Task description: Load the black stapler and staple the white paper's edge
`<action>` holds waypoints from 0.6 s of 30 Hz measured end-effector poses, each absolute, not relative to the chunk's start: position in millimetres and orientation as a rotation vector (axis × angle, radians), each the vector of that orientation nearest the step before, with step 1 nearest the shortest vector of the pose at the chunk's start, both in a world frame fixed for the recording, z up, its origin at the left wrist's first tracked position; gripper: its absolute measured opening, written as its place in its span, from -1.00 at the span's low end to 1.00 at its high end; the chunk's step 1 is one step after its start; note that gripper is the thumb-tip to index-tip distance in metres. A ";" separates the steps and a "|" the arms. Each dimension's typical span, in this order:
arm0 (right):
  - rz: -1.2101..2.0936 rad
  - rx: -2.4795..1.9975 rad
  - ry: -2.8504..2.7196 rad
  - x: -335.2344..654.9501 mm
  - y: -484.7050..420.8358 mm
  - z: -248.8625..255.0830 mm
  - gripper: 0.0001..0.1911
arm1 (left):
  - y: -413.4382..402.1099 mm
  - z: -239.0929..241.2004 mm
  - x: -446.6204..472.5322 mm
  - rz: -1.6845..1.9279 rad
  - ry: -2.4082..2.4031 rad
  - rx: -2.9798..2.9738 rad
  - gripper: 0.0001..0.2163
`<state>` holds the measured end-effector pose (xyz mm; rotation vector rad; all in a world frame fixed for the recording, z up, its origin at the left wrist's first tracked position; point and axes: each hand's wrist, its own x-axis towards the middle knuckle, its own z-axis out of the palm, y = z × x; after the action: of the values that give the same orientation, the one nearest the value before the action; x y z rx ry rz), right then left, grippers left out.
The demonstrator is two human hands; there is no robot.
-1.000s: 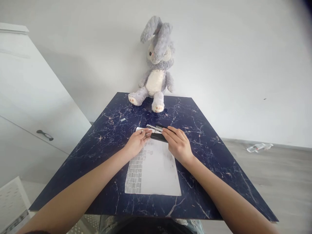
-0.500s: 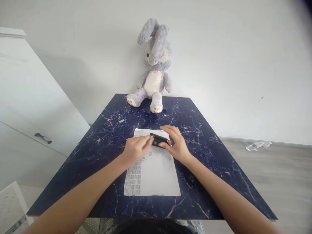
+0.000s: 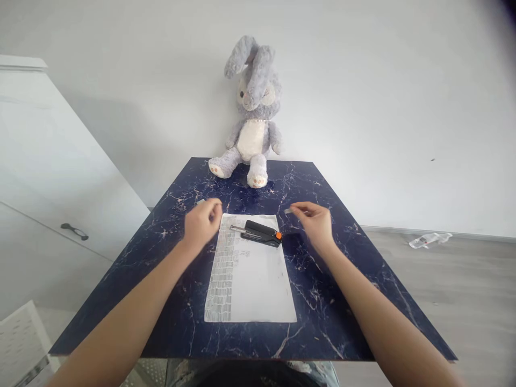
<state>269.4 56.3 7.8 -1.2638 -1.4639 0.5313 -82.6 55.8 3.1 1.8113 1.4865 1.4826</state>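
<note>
A black stapler point(image 3: 262, 232) with an orange end lies on the upper part of a printed sheet of paper point(image 3: 264, 285), its top swung up and its metal rail pulled out to the left. Between the thumb and fingers of my right hand point(image 3: 316, 220) is a small silvery staple strip point(image 3: 288, 210), held just above the table to the right of the stapler. My left hand point(image 3: 202, 223) is closed at the paper's upper left corner. Whether anything is in its fingers is hidden. Just behind it shows another small pale strip point(image 3: 201, 202) on the table.
A grey plush rabbit point(image 3: 253, 129) sits at the far end of the dark blue marbled table point(image 3: 330, 306), against the wall. To the left stands a white cabinet point(image 3: 60, 161) with a dark handle. A clear plastic item point(image 3: 429, 240) lies on the floor at right.
Both hands have come off the stapler and moved apart, the left to the left, the right to the right. The stapler stays on the paper, and a staple strip now shows in my right hand.
</note>
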 end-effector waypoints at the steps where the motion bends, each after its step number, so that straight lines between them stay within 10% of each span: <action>1: 0.493 -1.365 -1.392 288.1 67.7 0.4 -0.71 | 69.0 1.1 -95.8 1.508 1.607 1.863 -0.80; 9: 0.569 -1.615 -1.267 365.4 113.3 -41.2 -0.60 | 109.0 -24.1 -133.2 0.830 2.074 2.088 -0.66; 18: 0.248 -1.680 -1.056 355.2 108.5 -40.1 -0.61 | 100.6 -20.7 -125.8 1.076 1.947 2.167 -0.75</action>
<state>355.2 108.5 -40.1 -1.6795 -1.0561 0.2476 -125.8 100.6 -20.7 2.1665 1.9469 1.0756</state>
